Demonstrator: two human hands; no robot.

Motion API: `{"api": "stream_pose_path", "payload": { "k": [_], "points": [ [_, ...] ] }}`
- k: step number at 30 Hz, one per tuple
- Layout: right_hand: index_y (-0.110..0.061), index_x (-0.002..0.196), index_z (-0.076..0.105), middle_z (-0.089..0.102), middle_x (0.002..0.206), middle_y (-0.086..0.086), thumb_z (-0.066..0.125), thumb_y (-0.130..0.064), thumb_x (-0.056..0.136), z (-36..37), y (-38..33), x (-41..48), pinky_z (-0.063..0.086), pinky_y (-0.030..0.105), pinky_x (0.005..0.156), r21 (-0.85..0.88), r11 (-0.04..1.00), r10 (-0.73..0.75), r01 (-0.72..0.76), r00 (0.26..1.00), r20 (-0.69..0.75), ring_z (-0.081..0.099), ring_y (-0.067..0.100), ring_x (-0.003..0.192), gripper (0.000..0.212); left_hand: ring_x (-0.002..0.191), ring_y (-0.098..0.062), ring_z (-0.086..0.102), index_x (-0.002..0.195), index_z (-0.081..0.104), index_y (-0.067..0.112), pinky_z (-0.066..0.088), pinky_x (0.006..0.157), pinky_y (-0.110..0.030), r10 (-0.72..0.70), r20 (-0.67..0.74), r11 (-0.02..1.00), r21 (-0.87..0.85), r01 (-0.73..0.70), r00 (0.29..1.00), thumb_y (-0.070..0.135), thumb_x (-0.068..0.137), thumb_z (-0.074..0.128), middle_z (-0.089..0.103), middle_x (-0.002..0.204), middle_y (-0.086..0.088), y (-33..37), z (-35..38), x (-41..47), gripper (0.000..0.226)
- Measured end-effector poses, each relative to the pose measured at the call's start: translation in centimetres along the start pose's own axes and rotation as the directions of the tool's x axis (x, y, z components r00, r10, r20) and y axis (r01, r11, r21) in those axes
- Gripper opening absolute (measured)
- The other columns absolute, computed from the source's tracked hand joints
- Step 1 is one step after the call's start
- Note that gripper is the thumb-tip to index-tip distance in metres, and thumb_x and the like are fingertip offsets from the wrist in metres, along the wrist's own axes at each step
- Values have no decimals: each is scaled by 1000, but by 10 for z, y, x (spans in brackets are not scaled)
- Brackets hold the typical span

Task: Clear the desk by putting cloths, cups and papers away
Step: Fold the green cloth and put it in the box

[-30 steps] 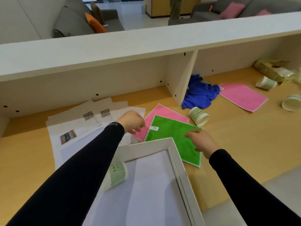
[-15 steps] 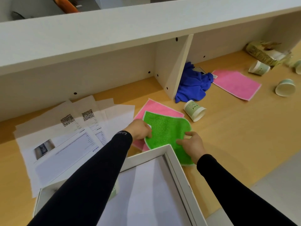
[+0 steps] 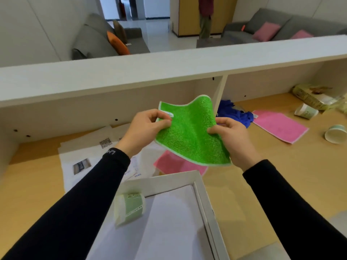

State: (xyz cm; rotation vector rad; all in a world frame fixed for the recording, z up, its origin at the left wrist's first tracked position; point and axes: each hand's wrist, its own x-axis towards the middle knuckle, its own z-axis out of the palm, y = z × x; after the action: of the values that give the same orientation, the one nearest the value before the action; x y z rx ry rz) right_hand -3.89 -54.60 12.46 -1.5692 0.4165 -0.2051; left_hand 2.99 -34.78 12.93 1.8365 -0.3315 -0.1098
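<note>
1. The green cloth hangs in the air above the counter, its long axis running between both hands.
2. The left hand fingers pinch one corner by the white tag; the right hand fingers pinch the opposite edge.
3. The open white box lies directly below, nearer the body.
4. The tag's and the papers' writing is unreadable.

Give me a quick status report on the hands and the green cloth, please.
Left hand and right hand both pinching the green cloth. Cloth lifted above the desk, open drawer below. Nothing in the way.
</note>
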Motion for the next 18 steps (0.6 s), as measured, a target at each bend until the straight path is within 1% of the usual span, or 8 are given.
{"api": "stream_pose_path", "payload": {
  "k": [2, 5, 8, 10, 11, 13, 15, 18],
  "points": [
    [-14, 79, 65, 70, 69, -2, 63, 5, 78, 4, -11, -17, 56, 25, 56, -20, 1000, 3, -1, 994, 112, 67, 13, 59, 19, 58, 3, 55, 66, 68, 23, 45, 64, -13, 1, 13, 1000, 19, -1, 1000, 5, 78, 70, 66, 61, 18, 8, -14, -24, 22],
    [-10, 74, 60, 64, 71, 7, 60, 9, 76, 12, -13, -45, 52, 28, 58, -116, 993, 63, -32, 957, 282, 60, 21, 61, 19, 56, -9, 45, 60, 70, 24, 38, 58, -22, -49, 75, 982, 184, 35, 996, 16, 69, 74, 58, 59, 4, 11, -34, -66, 13],
    [-13, 63, 54, 55, 68, 10, 60, 7, 73, 19, 2, -68, 42, 26, 53, -284, 959, 147, -25, 898, 416, 51, 21, 58, 24, 49, -5, 45, 62, 71, 19, 36, 52, -19, -161, 139, 927, 362, 101, 977, 19, 68, 77, 58, 52, 8, 13, -46, -108, 9],
    [-16, 58, 50, 50, 58, 5, 62, 5, 72, 22, 18, -79, 32, 18, 41, -403, 915, 203, -2, 867, 456, 43, 14, 47, 28, 51, -3, 54, 66, 72, 13, 46, 55, -21, -251, 173, 886, 436, 155, 952, 19, 77, 73, 68, 59, 4, 8, -49, -134, 13],
    [-17, 58, 49, 47, 55, 2, 62, 5, 72, 23, 26, -82, 29, 15, 37, -449, 894, 234, 2, 852, 468, 39, 12, 43, 29, 54, -5, 58, 67, 72, 11, 50, 63, -24, -308, 192, 856, 484, 183, 932, 22, 81, 69, 72, 66, -1, 4, -48, -145, 18],
    [-16, 64, 48, 46, 55, 0, 63, 6, 73, 24, 41, -89, 28, 13, 35, -523, 852, 298, -6, 828, 476, 37, 9, 41, 28, 49, -7, 57, 63, 70, 14, 51, 68, -25, -439, 228, 765, 601, 229, 869, 28, 83, 64, 69, 58, -1, -6, -45, -166, 25],
    [-15, 72, 49, 49, 60, 0, 65, 3, 75, 25, 52, -95, 33, 15, 38, -598, 802, 353, 4, 804, 478, 41, 11, 45, 24, 45, -7, 54, 56, 65, 17, 49, 66, -23, -550, 258, 691, 676, 258, 794, 25, 81, 63, 63, 49, 3, -18, -36, -179, 26],
    [-12, 99, 56, 56, 69, 0, 69, -6, 78, 25, 59, -104, 46, 21, 46, -737, 672, 439, 73, 762, 476, 51, 12, 53, 26, 46, -8, 56, 67, 69, 14, 56, 83, -30, -674, 303, 613, 738, 281, 674, 23, 81, 60, 69, 58, -2, -31, -18, -187, 18]
  ]
}}
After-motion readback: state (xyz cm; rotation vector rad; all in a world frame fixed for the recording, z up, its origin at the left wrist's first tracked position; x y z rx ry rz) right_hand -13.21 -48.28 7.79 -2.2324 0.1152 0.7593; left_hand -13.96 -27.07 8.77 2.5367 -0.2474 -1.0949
